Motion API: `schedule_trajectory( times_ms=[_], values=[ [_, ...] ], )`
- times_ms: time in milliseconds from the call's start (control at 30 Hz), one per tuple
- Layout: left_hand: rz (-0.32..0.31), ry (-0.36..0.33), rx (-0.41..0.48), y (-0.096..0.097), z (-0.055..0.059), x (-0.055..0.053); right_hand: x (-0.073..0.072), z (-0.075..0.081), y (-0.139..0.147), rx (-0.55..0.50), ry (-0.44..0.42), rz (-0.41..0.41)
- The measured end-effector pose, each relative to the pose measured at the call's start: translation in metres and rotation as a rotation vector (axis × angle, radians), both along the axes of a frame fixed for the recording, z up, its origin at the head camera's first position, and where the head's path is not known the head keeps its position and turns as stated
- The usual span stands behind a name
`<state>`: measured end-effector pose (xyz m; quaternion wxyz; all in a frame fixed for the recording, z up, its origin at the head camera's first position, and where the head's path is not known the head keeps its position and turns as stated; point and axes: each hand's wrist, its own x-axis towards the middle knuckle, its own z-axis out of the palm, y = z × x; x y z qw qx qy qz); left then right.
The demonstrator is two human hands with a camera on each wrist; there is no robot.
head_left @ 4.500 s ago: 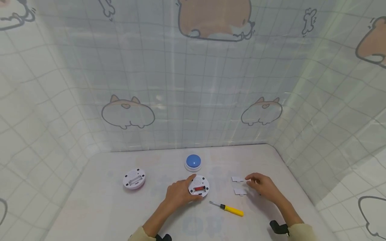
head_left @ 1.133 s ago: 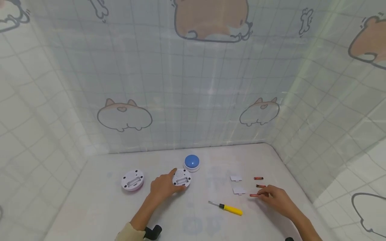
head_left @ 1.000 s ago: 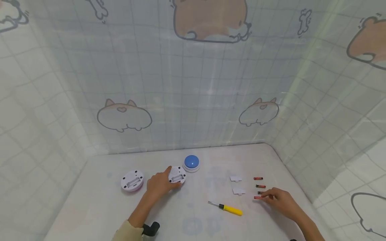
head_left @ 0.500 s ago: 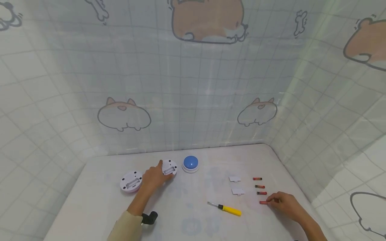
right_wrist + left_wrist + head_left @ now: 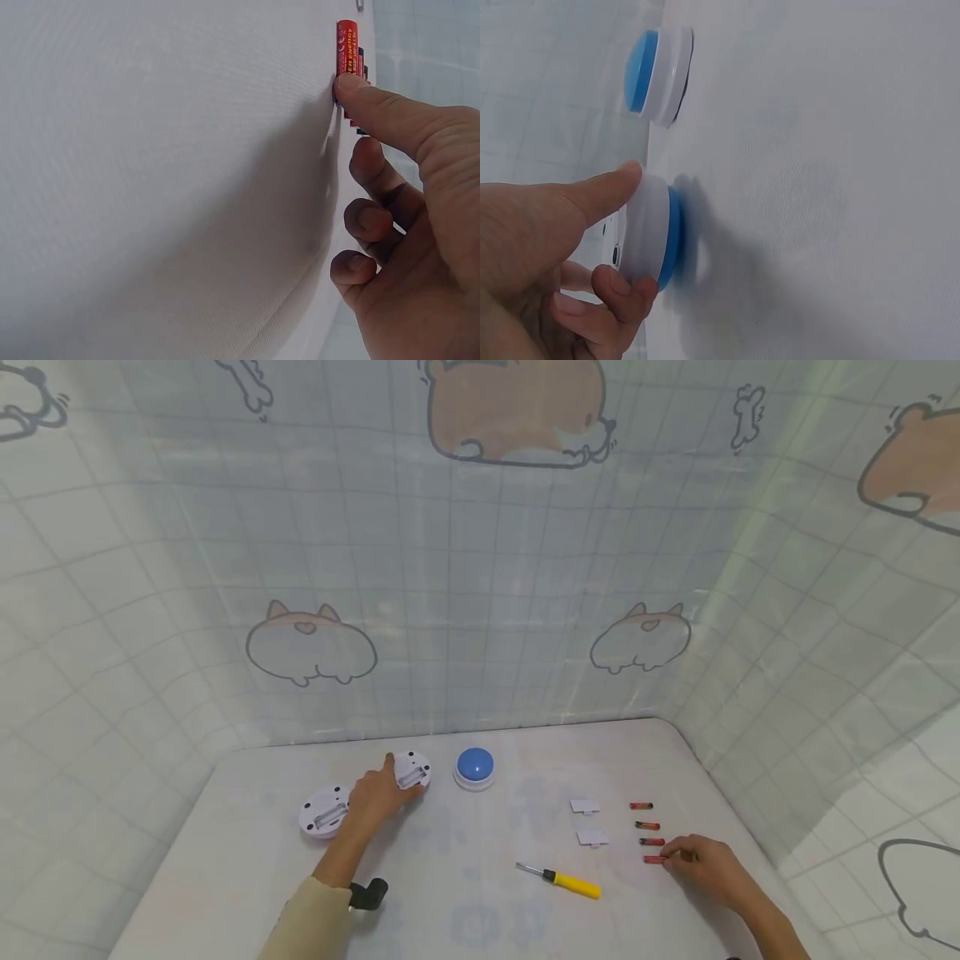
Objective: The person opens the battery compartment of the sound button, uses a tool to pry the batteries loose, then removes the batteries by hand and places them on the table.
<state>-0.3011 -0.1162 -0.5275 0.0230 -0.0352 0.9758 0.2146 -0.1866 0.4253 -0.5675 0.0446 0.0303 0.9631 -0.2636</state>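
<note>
My left hand [image 5: 375, 797] grips the rim of an upturned push button [image 5: 412, 770] at the back left. Its bare battery compartment faces up; the left wrist view shows its blue dome [image 5: 673, 238] underneath. My right hand [image 5: 708, 864] pinches a red battery [image 5: 347, 49] at the near end of a column of several batteries [image 5: 647, 826], thumb on its end. That battery lies on or just over the table; I cannot tell which. Left of my left hand sits another upturned push button [image 5: 322, 812], its compartment uncovered too, its right side hidden by the hand.
An upright blue push button [image 5: 475, 766] stands at the back middle. Two white battery covers [image 5: 584, 807] lie left of the batteries. A screwdriver [image 5: 576, 884] with a yellow handle lies in front of them on the white table [image 5: 450, 860]. A patterned curtain surrounds the table.
The battery seen earlier in the held push button's compartment is out. My left hand has slid that button left and back. My right hand has brought a battery to the column's near end.
</note>
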Motion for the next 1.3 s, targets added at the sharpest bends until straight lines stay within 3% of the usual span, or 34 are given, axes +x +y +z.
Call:
schedule_trajectory(
  times_ms=[433, 600, 733, 933, 1067, 1300],
  values=[
    [-0.010, 0.003, 0.050, -0.009, 0.005, 0.006, 0.002, 0.003, -0.002, -0.019, 0.006, -0.004],
    [-0.032, 0.047, 0.051, -0.005, 0.011, 0.014, -0.001, 0.014, -0.016, -0.037, 0.089, 0.070],
    [-0.082, 0.091, 0.052, 0.009, 0.011, 0.021, -0.011, 0.024, -0.046, -0.061, 0.160, 0.123],
    [-0.183, 0.133, 0.059, 0.035, -0.001, 0.032, -0.027, 0.033, -0.107, -0.090, 0.175, 0.182],
    [-0.229, 0.106, 0.060, 0.047, -0.014, 0.036, -0.036, 0.030, -0.142, -0.145, 0.181, 0.256],
    [-0.227, 0.105, 0.091, 0.058, -0.031, 0.039, -0.069, 0.018, -0.183, -0.221, 0.168, 0.364]
  ],
)
